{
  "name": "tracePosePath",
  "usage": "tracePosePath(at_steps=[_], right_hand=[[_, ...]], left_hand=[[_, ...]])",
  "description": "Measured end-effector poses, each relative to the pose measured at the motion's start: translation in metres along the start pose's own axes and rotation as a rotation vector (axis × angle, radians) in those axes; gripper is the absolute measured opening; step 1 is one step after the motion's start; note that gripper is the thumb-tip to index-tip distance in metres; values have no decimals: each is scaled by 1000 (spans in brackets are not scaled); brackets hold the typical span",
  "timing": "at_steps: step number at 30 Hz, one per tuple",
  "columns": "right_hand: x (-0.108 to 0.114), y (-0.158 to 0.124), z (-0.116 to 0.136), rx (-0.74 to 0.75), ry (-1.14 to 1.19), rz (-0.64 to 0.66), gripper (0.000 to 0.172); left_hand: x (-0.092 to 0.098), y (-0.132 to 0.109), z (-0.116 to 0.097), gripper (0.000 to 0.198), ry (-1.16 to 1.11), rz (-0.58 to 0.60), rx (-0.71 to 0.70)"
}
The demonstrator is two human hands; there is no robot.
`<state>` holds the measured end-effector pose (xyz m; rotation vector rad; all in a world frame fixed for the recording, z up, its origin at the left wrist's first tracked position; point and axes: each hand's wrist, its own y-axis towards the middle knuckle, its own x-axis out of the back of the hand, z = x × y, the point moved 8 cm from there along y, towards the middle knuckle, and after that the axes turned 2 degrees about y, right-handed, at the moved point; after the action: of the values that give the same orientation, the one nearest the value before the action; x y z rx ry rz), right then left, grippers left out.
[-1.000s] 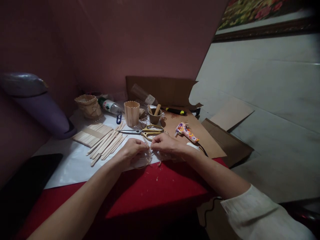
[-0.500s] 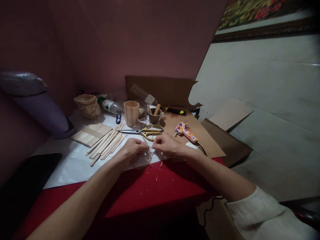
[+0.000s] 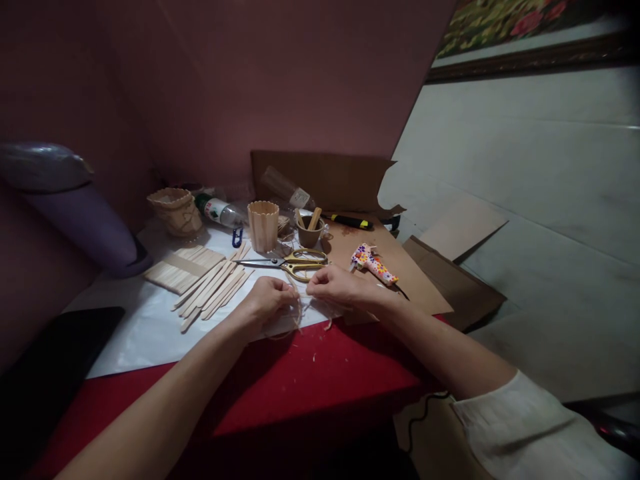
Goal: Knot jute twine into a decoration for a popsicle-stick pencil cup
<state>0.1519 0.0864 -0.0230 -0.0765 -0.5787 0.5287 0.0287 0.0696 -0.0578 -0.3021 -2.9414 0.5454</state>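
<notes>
My left hand [image 3: 273, 299] is closed in a pinch on thin tan twine [image 3: 299, 313], which hangs in a loop below the fingertips. Just to its right, my right hand [image 3: 334, 285] is pinched too, with strands of twine trailing beneath it; a small gap parts the two hands. Gold-handled scissors [image 3: 299, 265] lie slightly open right behind my hands, blades toward the left. Loose wooden craft sticks [image 3: 213, 290] are fanned out left of my left hand, beside a banded bundle of sticks [image 3: 184, 268].
Behind the scissors stand a stick-walled cup [image 3: 263, 227] and a small pot [image 3: 310, 233] holding sticks. A patterned glue gun [image 3: 374, 263] and a utility knife [image 3: 351, 222] lie on cardboard [image 3: 420, 283] at right. Plastic bottles [image 3: 220, 212] and a twine-wrapped cup [image 3: 175, 212] are at the back.
My right hand has shifted slightly up and to the right, widening the gap between the hands a little. My left hand stays nearly in place.
</notes>
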Motion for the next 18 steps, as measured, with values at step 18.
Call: tracePosePath(at_steps=[18], right_hand=[[-10, -4, 7, 39, 465, 98, 15]], left_hand=[[-3, -4, -6, 18, 6, -21, -9]])
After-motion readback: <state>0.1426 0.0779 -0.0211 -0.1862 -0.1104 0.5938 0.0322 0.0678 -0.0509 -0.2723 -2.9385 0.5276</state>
